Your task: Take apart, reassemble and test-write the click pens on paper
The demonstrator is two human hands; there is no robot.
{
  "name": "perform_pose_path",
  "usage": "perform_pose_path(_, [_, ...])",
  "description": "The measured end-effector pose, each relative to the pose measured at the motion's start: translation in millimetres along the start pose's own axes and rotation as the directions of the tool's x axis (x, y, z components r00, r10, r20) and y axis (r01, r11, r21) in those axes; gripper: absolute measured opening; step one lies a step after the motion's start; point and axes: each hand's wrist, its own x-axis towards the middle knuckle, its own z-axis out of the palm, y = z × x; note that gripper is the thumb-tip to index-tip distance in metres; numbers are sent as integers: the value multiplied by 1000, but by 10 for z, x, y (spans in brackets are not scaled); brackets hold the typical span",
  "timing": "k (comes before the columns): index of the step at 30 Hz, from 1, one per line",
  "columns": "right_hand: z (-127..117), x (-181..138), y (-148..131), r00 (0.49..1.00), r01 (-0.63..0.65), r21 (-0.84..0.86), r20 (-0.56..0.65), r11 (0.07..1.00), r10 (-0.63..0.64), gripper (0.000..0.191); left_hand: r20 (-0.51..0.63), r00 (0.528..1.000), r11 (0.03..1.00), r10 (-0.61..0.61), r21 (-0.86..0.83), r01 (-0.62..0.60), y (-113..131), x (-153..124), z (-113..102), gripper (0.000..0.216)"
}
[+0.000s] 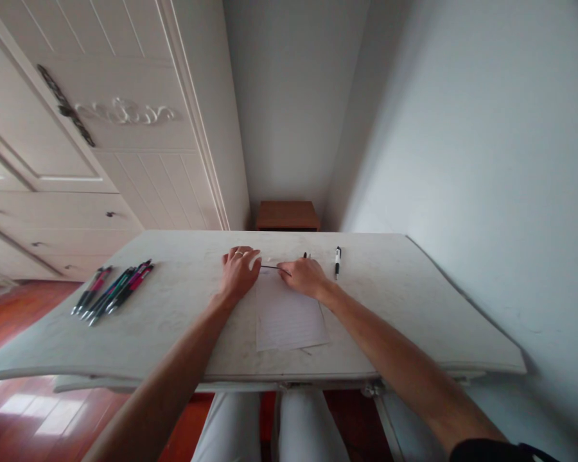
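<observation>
A thin dark rod that looks like a pen refill (pixel 270 267) stretches between my two hands, above the top edge of a lined paper sheet (pixel 289 317). My right hand (pixel 304 276) is closed, with the refill pinched in its fingers. At the refill's other end is my left hand (pixel 239 273), fingers curled and a ring on one; thumb and fingertips meet the refill's tip. Just behind my right hand a small black pen part (pixel 305 255) shows, partly hidden. To the right lies a black and white pen (pixel 338 262).
Several pens (pixel 113 292) with dark, pink, green and purple barrels lie in a bunch on the left of the white table (pixel 183 340). A wall (pixel 486 192) runs along the right, a cabinet (pixel 173 173) stands at left, and a brown box-like piece (pixel 288 214) is behind the table.
</observation>
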Motion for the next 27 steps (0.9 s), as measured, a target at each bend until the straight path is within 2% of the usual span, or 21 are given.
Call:
perform_pose_path(4, [-18, 2, -21, 1000, -7, -7, -4, 1000, 7, 40, 0, 994, 994, 108, -33, -108, 110, 7, 29, 26])
perform_pose_path(12, [-18, 10, -52, 1000, -10, 0, -22, 1000, 10, 35, 28, 1000, 998, -9, -57, 11, 136, 143, 113, 24])
perform_pose_path(20, [31, 28, -62, 999, -23, -18, -43, 1000, 22, 37, 75, 997, 995, -18, -93, 25, 115, 180, 147, 21])
perform_pose_path(24, [39, 34, -85, 999, -37, -13, -22, 999, 37, 36, 61, 998, 991, -19, -133, 26, 108, 194, 146, 20])
perform_pose_path(27, [41, 43, -100, 999, -35, -18, -12, 999, 35, 36, 15, 999, 974, -37, -225, 39, 82, 214, 143, 19])
